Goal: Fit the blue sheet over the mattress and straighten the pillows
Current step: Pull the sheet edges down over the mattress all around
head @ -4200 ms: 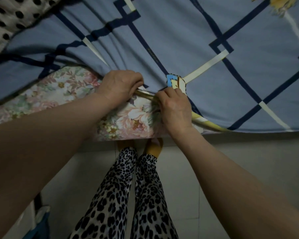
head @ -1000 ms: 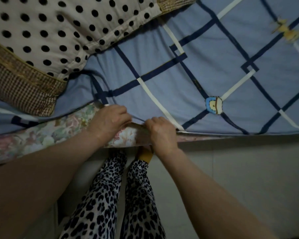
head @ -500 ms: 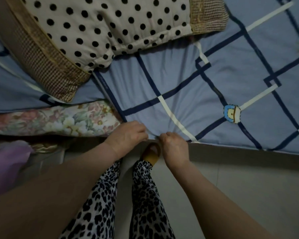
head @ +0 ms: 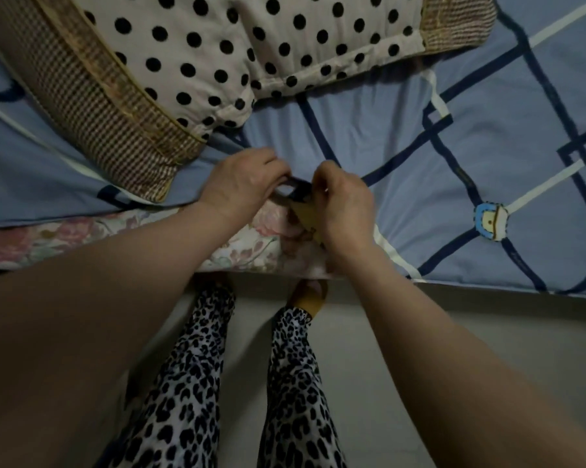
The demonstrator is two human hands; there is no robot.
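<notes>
Head view gives me the blue sheet (head: pixel 403 157) across the mattress (head: pixel 244 251), its near edge bunched where my left hand (head: pixel 241 184) and right hand (head: pixel 344 204) both pinch it. Far left lies the polka-dot pillow (head: pixel 234 45); pale floor (head: pixel 369 366) runs beneath.

I see two bare forearms entering from the lower corners of the frame, no sleeves, watch or rings visible on the left hand (head: pixel 241 184) or the right hand (head: pixel 347 207). Lower centre, the legs wear trousers (head: pixel 197 383) in a black-and-white leopard print. One foot shows a mustard-yellow slipper (head: pixel 310 295).
</notes>
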